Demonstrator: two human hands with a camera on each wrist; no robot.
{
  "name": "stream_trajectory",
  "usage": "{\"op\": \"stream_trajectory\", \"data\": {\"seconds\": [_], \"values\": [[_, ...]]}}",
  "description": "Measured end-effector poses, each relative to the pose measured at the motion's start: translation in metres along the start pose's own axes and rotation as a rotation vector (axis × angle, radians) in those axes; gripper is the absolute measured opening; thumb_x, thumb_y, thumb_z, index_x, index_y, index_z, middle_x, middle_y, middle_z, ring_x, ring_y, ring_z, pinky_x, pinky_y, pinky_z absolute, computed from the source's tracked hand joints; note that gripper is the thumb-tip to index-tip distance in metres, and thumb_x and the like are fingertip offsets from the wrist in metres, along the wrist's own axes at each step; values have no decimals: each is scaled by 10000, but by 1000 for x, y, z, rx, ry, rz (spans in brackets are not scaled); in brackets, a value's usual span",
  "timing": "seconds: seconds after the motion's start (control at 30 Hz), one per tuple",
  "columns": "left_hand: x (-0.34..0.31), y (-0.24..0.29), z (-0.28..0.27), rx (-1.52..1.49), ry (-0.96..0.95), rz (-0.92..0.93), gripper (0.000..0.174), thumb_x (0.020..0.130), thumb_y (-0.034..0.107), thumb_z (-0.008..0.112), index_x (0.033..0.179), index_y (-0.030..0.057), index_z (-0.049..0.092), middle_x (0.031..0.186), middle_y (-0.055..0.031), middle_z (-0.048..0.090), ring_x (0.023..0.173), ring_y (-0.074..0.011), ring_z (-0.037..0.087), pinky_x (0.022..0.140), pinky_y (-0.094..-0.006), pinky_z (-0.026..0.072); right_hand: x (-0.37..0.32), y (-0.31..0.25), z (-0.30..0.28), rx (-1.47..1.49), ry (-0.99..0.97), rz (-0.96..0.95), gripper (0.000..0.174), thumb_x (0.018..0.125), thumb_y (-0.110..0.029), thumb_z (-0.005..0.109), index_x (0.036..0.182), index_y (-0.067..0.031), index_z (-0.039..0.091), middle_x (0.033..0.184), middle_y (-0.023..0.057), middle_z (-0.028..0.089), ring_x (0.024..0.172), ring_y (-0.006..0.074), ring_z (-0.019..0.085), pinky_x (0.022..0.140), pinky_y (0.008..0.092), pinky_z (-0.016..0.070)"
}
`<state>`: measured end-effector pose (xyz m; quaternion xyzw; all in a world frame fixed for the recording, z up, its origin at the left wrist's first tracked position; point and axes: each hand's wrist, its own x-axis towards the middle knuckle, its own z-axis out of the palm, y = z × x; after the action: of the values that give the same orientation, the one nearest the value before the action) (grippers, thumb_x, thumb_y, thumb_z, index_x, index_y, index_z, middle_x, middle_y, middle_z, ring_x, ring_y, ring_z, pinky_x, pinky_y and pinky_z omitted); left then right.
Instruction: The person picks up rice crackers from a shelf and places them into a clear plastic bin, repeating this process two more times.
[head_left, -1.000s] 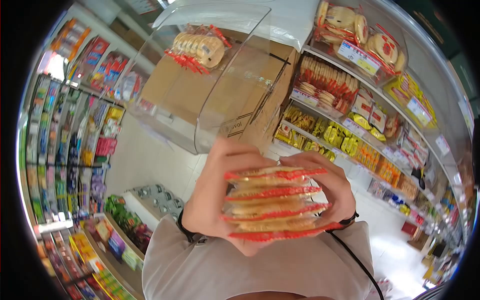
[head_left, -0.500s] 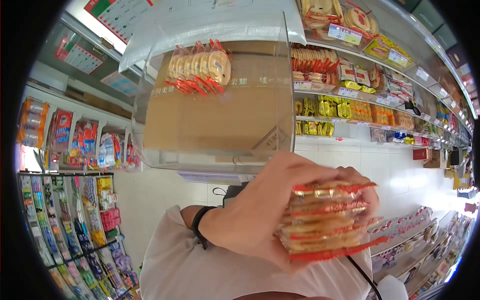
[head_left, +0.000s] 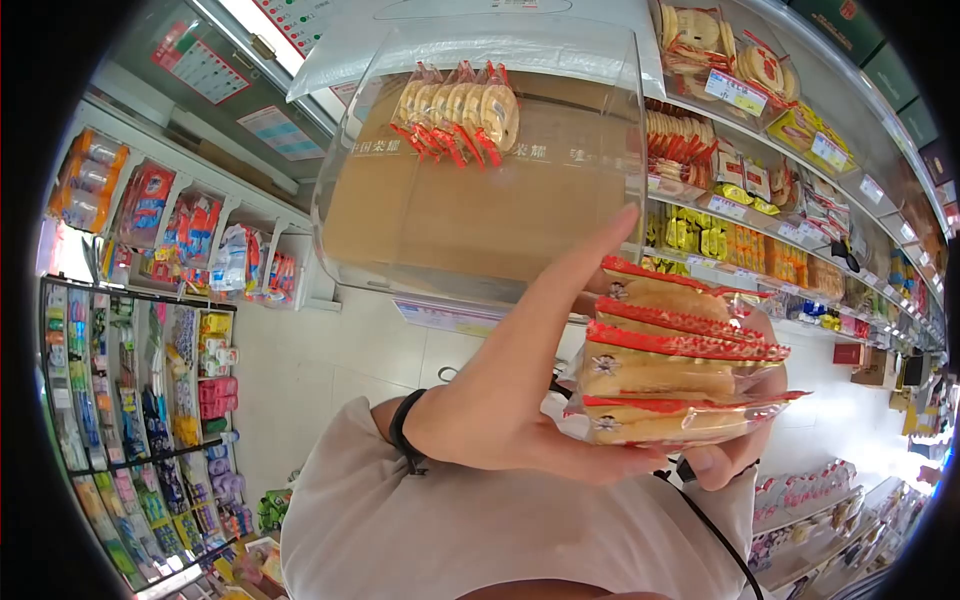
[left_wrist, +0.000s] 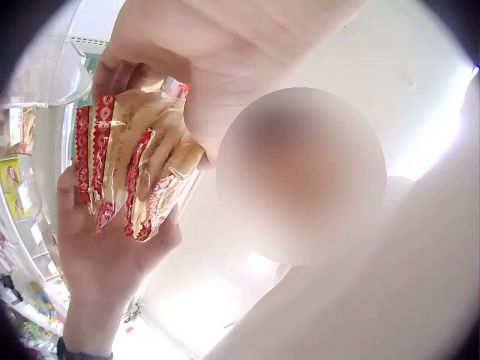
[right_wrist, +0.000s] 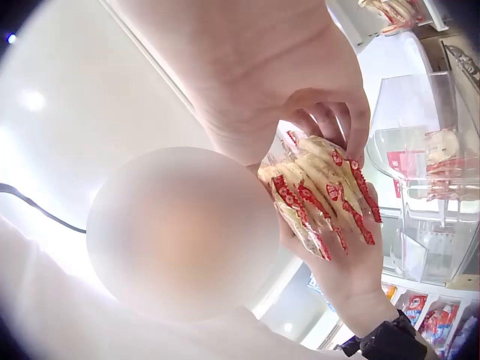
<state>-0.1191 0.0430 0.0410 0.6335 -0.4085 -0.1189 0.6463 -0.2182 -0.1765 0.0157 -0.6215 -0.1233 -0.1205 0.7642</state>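
Both hands hold a stack of several flat, round biscuits point(head_left: 670, 375) in clear packets with red crimped edges, in front of the body in the head view. My left hand point(head_left: 510, 400) grips the stack's left side, one finger stretched up past the top packet and the thumb low by the bottom one. The right hand point(head_left: 745, 455) holds the right side, its thumb under the lowest packet. In the right wrist view, the right hand's fingers point(right_wrist: 341, 124) bend round the stack's far end. The left wrist view shows the red edges point(left_wrist: 105, 135) of the packets between both hands.
Ahead, a clear plastic bin point(head_left: 635, 160) on a cardboard box point(head_left: 450, 225) has a row of similar biscuit packets point(head_left: 455, 108) at its back. Snack shelves point(head_left: 740, 210) run along the right. Racks of packaged goods point(head_left: 140, 400) stand left, over a tiled floor point(head_left: 320, 350).
The stack came from the body's middle to the right with both hands, and its printed packet ends now show. The view has turned, bringing the bin squarely ahead; the left hand's finger has straightened upward.
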Motion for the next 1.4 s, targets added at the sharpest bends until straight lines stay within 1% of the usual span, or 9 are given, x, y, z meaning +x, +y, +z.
{"op": "stream_trajectory", "data": {"seconds": [0.27, 0.43, 0.67, 0.8, 0.97, 1.07, 1.23, 1.27, 1.4], "values": [[-8, -2, -34, -154, -50, 163, 1284, 674, 137, 978, 1614, -29, 119, 1478, -183, 514, 1315, -279, 561, 1082, -428, 430, -3, -20, 34, -256, -46, -170, 996, 737, -290, 796, 1491, 115, 286, 1368, 225, 537, 1212, 274, 583, 1026, 389, 485], [-20, -8, -66, -256, -56, 164, 1033, 740, 69, 921, 1545, -42, 284, 1473, -166, 512, 1291, -255, 565, 1075, -399, 433, 12, -50, 87, -575, 205, 72, 1026, 745, -364, 829, 1491, 110, 308, 1367, 213, 554, 1221, 275, 595, 1032, 396, 486], [-15, -21, -94, -213, -62, 222, 958, 791, 107, 890, 1534, -80, 316, 1480, -170, 498, 1318, -261, 533, 1098, -388, 407, 93, -71, 127, -669, 120, 320, 1043, 757, -406, 815, 1521, 95, 311, 1416, 208, 542, 1277, 283, 579, 1074, 398, 468], [-22, -31, -104, -26, -40, 251, 951, 815, 170, 881, 1536, -80, 313, 1412, -200, 536, 1262, -302, 561, 1066, -402, 436, 135, -85, 128, -929, 12, 373, 832, 834, -359, 713, 1496, 53, 423, 1373, 169, 595, 1244, 247, 605, 1063, 380, 468], [-26, -29, -105, 293, -2, 264, 721, 819, 197, 862, 1396, -48, 507, 1202, -197, 633, 1057, -343, 636, 891, -396, 532, 203, -56, 116, -1200, 96, 323, 687, 838, -462, 709, 1270, 63, 612, 1079, 129, 729, 1017, 203, 708, 827, 362, 549], [-26, -35, -104, 408, -16, 335, 546, 818, 175, 836, 1272, -21, 606, 1105, -150, 653, 975, -326, 644, 800, -389, 544, 221, -49, 156, -1370, 250, 411, 662, 863, -471, 727, 1192, 98, 647, 1157, 226, 703, 1055, 281, 688, 883, 354, 558], [-32, -40, -102, 448, -62, 360, 481, 836, 203, 807, 1236, 3, 629, 1048, -101, 648, 963, -290, 645, 765, -379, 547, 258, 2, 130, -1846, 56, 629, 731, 781, -475, 764, 1184, 122, 640, 1168, 320, 679, 1082, 333, 694, 912, 412, 553], [-31, -40, -102, 470, -65, 353, 472, 843, 213, 801, 1230, 4, 630, 1042, -100, 646, 965, -285, 644, 763, -375, 548, 258, 0, 134, -1912, -57, 612, 716, 881, -455, 707, 1291, 118, 581, 1242, 315, 654, 1069, 337, 705, 884, 442, 568], [-33, -40, -102, 543, -83, 352, 452, 864, 241, 779, 1218, 3, 631, 1029, -93, 639, 975, -270, 638, 757, -363, 553, 269, 51, 86, -1931, -164, 422, 705, 822, -516, 709, 1127, 111, 606, 936, 223, 726, 813, 275, 742, 686, 408, 571]]}}
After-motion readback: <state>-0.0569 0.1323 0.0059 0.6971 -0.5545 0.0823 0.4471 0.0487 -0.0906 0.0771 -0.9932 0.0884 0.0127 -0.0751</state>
